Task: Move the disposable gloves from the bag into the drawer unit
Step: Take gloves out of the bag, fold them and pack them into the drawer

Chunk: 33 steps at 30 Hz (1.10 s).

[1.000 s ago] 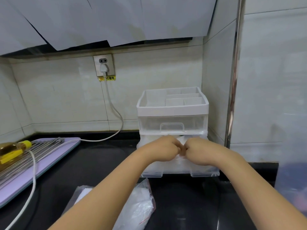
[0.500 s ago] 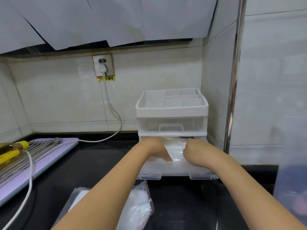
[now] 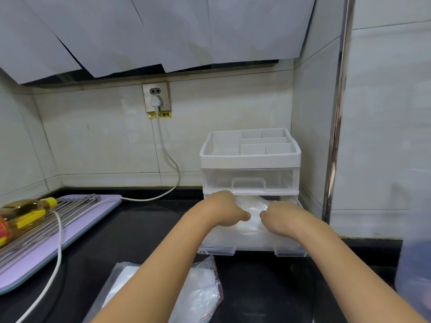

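Drawn apart since a second ago, then knuckle to knuckle: left grip [image 3: 225, 212] and right grip [image 3: 281, 217], now lower in the pulled-out bottom drawer [image 3: 253, 243] of the drawer unit [image 3: 249, 159]. Both knuckles-up on the disposable gloves [image 3: 253, 212] lying inside that drawer. Fingers curled down out of sight; cannot tell whether clamped on the gloves or only pressing. Bag [image 3: 203, 292] flat on the black tabletop [image 3: 140, 229], just before the unit.

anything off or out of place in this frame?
A bottle lies on its side on the wire rack, with a white cable draped across it. Otherwise normal: left hand and right hand rest on gloves in the open bottom drawer.
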Motion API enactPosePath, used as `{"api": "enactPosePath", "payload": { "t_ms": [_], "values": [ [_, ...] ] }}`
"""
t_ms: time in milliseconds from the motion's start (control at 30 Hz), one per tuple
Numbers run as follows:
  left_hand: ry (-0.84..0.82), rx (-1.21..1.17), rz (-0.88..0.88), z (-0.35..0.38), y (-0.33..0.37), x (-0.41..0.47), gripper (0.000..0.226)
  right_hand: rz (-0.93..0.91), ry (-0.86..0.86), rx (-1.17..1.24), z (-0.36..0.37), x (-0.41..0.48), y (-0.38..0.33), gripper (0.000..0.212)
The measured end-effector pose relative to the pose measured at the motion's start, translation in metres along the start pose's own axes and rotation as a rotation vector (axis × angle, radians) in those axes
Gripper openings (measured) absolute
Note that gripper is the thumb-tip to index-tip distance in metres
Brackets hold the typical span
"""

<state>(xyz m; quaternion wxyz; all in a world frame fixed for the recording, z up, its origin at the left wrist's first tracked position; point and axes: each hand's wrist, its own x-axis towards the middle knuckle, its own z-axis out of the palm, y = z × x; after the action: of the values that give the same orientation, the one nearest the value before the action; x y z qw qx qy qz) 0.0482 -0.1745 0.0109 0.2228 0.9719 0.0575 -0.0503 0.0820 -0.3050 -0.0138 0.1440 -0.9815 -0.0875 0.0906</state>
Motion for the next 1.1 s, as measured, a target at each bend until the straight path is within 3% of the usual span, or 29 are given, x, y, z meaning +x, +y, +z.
{"api": "enactPosePath", "payload": {
  "t_ms": [133, 300, 467, 533, 667, 767, 833, 933, 1100],
  "values": [
    [-0.012, -0.039, -0.014, 0.003, 0.008, -0.010, 0.053, -0.011, 0.017, -0.023, 0.000, -0.002, -0.001, 0.029],
    [-0.057, -0.292, -0.087, 0.005, 0.010, -0.007, 0.060, -0.002, 0.035, 0.004, -0.003, -0.007, -0.002, 0.031],
    [-0.021, -0.440, -0.114, -0.004, -0.002, -0.006, 0.067, -0.015, 0.073, 0.055, -0.009, -0.009, 0.000, 0.018],
    [0.018, -0.461, -0.063, -0.011, -0.012, -0.011, 0.062, -0.043, 0.136, 0.090, -0.012, -0.010, 0.001, 0.023],
    [0.148, -0.604, 0.139, -0.029, -0.033, -0.037, 0.024, -0.146, 0.338, 0.086, -0.019, -0.016, 0.001, 0.027],
    [0.340, -0.563, 0.158, -0.032, -0.057, -0.054, 0.028, -0.317, 0.458, 0.150, -0.018, -0.030, -0.009, 0.033],
    [0.424, -0.491, 0.147, -0.028, -0.075, -0.063, 0.037, -0.464, 0.422, 0.197, -0.014, -0.044, -0.020, 0.037],
    [0.422, -0.393, 0.131, -0.016, -0.102, -0.070, 0.040, -0.608, 0.291, 0.123, -0.008, -0.061, -0.035, 0.035],
    [0.187, -0.273, 0.122, 0.008, -0.139, -0.069, 0.025, -0.678, 0.164, 0.061, 0.001, -0.077, -0.043, 0.029]
  ]
}}
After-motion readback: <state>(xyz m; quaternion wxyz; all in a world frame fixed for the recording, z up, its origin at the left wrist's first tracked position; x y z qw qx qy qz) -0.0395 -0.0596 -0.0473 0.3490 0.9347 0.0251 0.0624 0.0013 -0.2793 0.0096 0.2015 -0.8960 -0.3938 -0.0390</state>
